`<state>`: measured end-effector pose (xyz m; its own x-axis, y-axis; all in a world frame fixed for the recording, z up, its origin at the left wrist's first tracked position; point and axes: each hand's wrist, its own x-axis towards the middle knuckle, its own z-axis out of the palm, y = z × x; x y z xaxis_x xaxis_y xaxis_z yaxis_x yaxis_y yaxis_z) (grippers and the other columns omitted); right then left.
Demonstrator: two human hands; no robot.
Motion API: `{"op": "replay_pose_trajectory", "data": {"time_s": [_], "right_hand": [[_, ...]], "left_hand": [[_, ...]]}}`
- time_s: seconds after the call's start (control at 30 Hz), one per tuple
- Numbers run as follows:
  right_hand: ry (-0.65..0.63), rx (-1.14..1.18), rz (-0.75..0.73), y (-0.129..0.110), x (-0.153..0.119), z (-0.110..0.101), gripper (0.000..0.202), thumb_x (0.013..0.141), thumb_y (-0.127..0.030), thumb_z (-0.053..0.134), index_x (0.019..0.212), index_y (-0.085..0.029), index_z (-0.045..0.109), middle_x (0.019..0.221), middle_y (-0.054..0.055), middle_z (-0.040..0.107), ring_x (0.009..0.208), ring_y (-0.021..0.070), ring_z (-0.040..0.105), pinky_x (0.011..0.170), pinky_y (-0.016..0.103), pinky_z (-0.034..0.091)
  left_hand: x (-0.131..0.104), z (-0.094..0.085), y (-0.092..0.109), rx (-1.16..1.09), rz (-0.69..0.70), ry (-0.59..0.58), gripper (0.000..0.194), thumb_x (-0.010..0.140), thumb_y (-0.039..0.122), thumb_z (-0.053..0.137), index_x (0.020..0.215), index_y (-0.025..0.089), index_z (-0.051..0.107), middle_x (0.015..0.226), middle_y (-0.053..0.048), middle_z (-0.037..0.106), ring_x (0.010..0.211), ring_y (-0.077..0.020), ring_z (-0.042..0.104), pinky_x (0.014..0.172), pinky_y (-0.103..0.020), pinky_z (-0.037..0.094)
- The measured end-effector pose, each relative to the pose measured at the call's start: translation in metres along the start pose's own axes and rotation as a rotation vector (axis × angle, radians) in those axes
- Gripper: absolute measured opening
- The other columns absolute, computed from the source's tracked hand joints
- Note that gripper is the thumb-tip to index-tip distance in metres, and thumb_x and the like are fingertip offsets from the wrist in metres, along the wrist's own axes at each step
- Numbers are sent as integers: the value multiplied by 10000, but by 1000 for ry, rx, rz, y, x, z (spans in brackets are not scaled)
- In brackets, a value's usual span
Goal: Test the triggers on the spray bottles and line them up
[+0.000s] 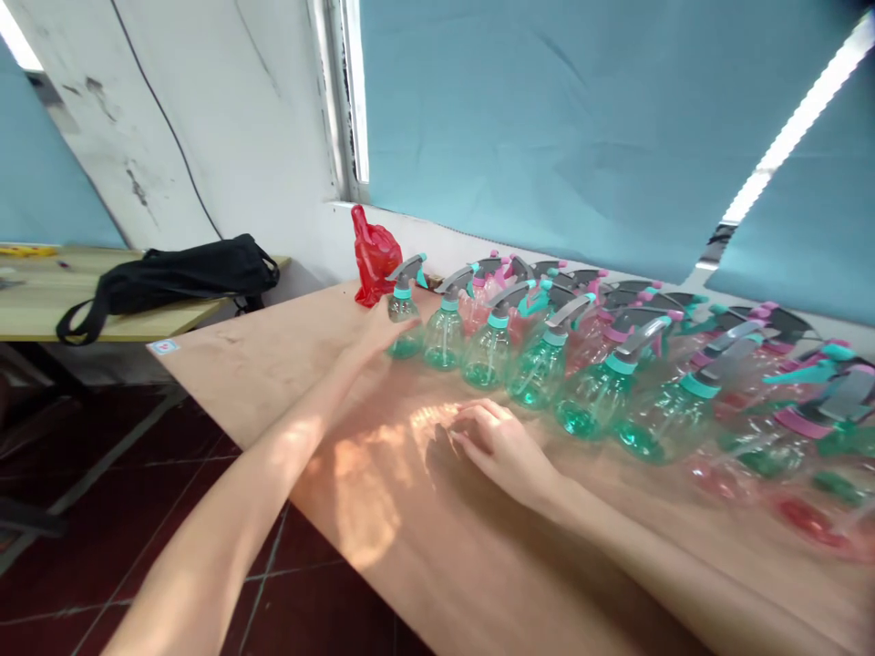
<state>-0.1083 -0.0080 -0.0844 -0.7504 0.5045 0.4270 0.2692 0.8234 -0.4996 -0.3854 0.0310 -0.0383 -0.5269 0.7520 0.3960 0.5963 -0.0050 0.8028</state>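
Note:
My left hand (384, 328) is closed around the body of the leftmost green spray bottle (408, 342), which stands upright at the end of the front row. Beside it is another clear green bottle (444, 337) with a grey and teal trigger head. My right hand (502, 448) hovers or rests low over the wooden tabletop (410, 565), its fingers loosely curled and apart, holding nothing visible. Several more green bottles run to the right, with pink bottles (813, 519) behind and at the right end.
A red plastic bag (375, 257) sits at the table's back left corner. Behind the bottles is a wall with blue window covering (547, 137). On a second table (170, 319) at the left lies a black bag (181, 278).

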Motion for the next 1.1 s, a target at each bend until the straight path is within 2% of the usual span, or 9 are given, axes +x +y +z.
{"op": "replay_pose_trajectory", "data": {"time_s": [0.2,0.37,0.43,0.5,0.57,0.67,0.83,0.93,1.1], "right_hand": [[79,154,70,7,-5,-1,276,876,-245,564,1146,-229,505,1109,99,662,1026,257,643,864,451,526],[48,251,89,1,-6,-3,425,861,-336,608,1238,-201,464,1181,133,638,1084,270,622,886,478,524],[4,312,87,-2,-7,-4,593,820,-389,663,1318,-196,407,1268,158,588,1165,293,578,911,493,514],[-42,392,81,-5,-9,-7,782,759,-412,725,1395,-199,322,1333,171,537,1232,308,528,944,496,498],[-58,463,77,-5,-15,-11,901,712,-411,765,1429,-202,260,1359,172,512,1240,310,519,963,486,487],[-17,512,79,-1,-27,-22,899,687,-366,784,1407,-204,269,1348,155,511,1175,292,564,949,454,495],[41,502,118,10,-58,-49,843,657,-271,795,1354,-206,324,1323,132,523,1158,292,564,926,430,505],[40,497,142,16,-78,-67,857,647,-305,815,1350,-217,333,1291,122,546,1131,296,579,888,429,524],[40,425,161,23,-113,-98,962,591,-408,858,1371,-222,328,1362,134,491,1263,325,475,1005,478,449]], "left_hand": [[-39,-33,4,102,10,-6,576,706,438,749,1148,161,506,1176,-143,610,1129,-334,568,956,-463,434],[-96,-41,33,163,-18,-62,574,702,541,714,1105,174,535,1063,-126,645,1019,-342,620,884,-493,468],[-122,-33,50,164,-1,-159,467,714,552,693,993,188,598,939,-99,674,930,-325,654,833,-467,504],[-147,-21,67,147,34,-246,415,740,536,679,1007,226,609,1013,-85,671,969,-299,651,857,-432,517],[-168,-5,82,140,75,-244,495,750,513,685,1150,262,537,1222,-89,586,1144,-290,570,977,-428,462],[-191,20,100,149,91,-282,615,715,578,699,1201,264,494,1235,-99,559,1176,-330,531,992,-494,436],[-209,49,120,169,72,-426,779,734,633,656,1311,183,387,1271,-151,509,1204,-357,487,988,-534,416],[-213,57,132,124,159,-556,700,795,624,597,1310,204,376,1291,-137,476,1232,-324,452,1009,-519,401],[-209,73,165,20,266,-672,590,785,481,673,1256,229,423,1266,-97,488,1169,-282,499,964,-468,444]]}}
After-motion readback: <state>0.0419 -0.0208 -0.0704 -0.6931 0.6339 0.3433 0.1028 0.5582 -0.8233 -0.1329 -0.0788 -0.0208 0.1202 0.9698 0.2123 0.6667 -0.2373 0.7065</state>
